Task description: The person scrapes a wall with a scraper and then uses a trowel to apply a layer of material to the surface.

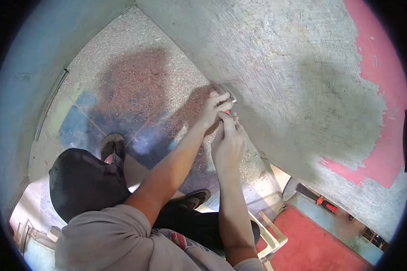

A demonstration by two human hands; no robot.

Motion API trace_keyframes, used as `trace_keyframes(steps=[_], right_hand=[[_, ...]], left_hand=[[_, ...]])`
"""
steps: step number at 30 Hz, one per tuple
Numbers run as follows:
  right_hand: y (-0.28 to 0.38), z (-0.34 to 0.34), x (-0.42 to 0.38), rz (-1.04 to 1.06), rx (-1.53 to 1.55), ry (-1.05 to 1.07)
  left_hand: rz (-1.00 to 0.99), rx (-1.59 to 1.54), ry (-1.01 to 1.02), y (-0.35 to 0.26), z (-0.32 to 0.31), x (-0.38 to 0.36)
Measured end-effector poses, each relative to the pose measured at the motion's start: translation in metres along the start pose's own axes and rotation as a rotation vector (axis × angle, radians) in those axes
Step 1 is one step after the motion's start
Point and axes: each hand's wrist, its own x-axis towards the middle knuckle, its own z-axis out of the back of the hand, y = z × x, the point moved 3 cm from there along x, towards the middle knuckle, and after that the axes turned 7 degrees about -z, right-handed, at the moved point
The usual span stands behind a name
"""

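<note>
Both my hands are closed around a scraper with a red handle, pressed low against the wall. Its metal blade shows just past my fingers, touching or very near the wall surface. My left hand grips it near the blade. Just below, my right hand wraps the handle end, and most of the handle is hidden by the fingers. The wall is bare, scratched grey, with leftover pink paint along its right side.
Dust and crumbs cover the speckled floor in the corner. A blue wall stands on the left. Beside me is a cream plastic chair. What looks like an angle grinder lies at lower right, near a red floor area.
</note>
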Motion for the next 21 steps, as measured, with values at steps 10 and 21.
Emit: trace_keyframes(steps=[10, 21], right_hand=[[0.002, 0.002, 0.003, 0.036, -0.013, -0.057], [0.029, 0.106, 0.0, -0.05, 0.116, -0.115]], left_hand=[[0.034, 0.056, 0.041, -0.002, -0.005, 0.002], [-0.148, 0.359, 0.09, -0.071, -0.102, -0.033]])
